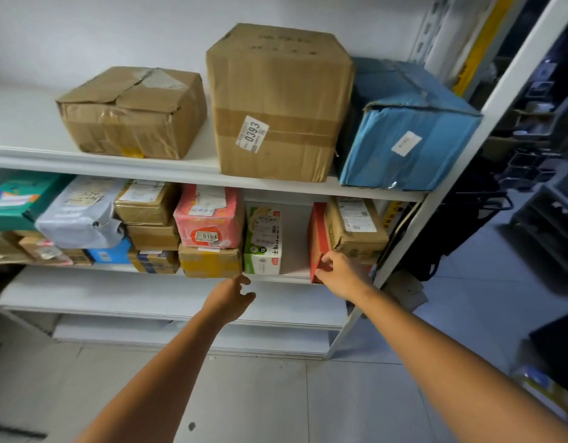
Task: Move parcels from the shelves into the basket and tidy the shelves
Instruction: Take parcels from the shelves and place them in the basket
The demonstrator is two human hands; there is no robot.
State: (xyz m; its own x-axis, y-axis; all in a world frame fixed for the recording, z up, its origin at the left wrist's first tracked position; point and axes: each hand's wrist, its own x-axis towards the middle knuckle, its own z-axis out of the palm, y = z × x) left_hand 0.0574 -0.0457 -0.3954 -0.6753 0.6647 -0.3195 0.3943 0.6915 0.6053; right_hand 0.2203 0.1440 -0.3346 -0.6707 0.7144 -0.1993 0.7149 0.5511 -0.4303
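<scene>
Red parcel [318, 235], seemingly in right grip [340, 274].

Red parcel [318, 241], blue box [372, 148] (white label [405, 142])

We see the teal parcel [14, 199] on the middle shelf [295, 276] cut off by the left frame edge. The right hand [340, 276] covers the lower front corner of the red box [318, 235], and the print on the blue box [404, 123] is too small to read. The dark items [538, 193] right of the rack [465, 155] are blurred.
</scene>
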